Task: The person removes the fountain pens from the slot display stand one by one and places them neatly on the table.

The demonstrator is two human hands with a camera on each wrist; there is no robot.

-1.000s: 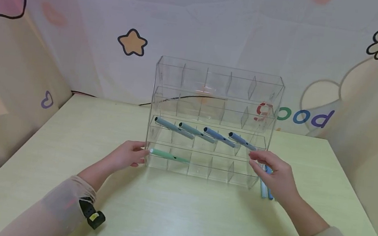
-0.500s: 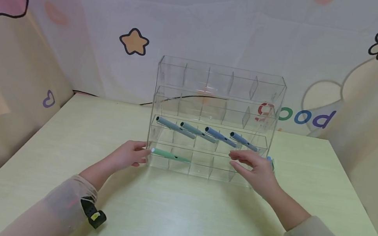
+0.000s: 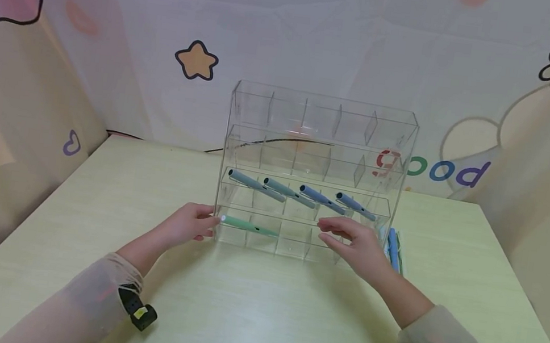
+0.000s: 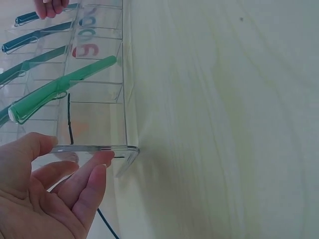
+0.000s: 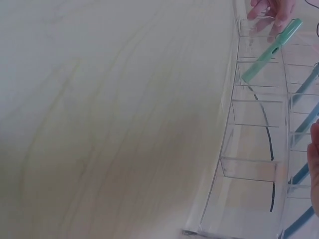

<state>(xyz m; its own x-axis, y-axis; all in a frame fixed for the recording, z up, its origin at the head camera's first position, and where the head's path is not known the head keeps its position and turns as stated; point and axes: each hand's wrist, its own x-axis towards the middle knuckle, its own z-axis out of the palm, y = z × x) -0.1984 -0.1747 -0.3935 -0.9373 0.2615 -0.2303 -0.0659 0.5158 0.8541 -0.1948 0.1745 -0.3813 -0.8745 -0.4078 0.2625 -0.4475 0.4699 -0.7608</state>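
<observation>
A clear acrylic rack (image 3: 324, 103) with tiers of small compartments stands on the table. My left hand (image 3: 191, 224) grips the rack's left side panel, thumb on one face and fingers on the other in the left wrist view. A green pen (image 3: 248, 225) slants in the bottom tier at the left, close to that hand. Several blue and teal pens (image 3: 320, 199) lie in a row in the tier above. My right hand (image 3: 355, 247) is before the right half of the rack, fingers loosely bent and holding nothing. It covers part of the bottom tier.
At the rack's right side, a blue pen (image 3: 392, 248) and a green one lie on the table (image 3: 258, 307), partly hidden by the right hand and arm. A printed cloth (image 3: 291, 42) hangs behind the rack. The two upper tiers hold no pens.
My right hand has moved left along the front of the rack, uncovering part of the loose pens at the right. My left hand keeps its hold on the side panel.
</observation>
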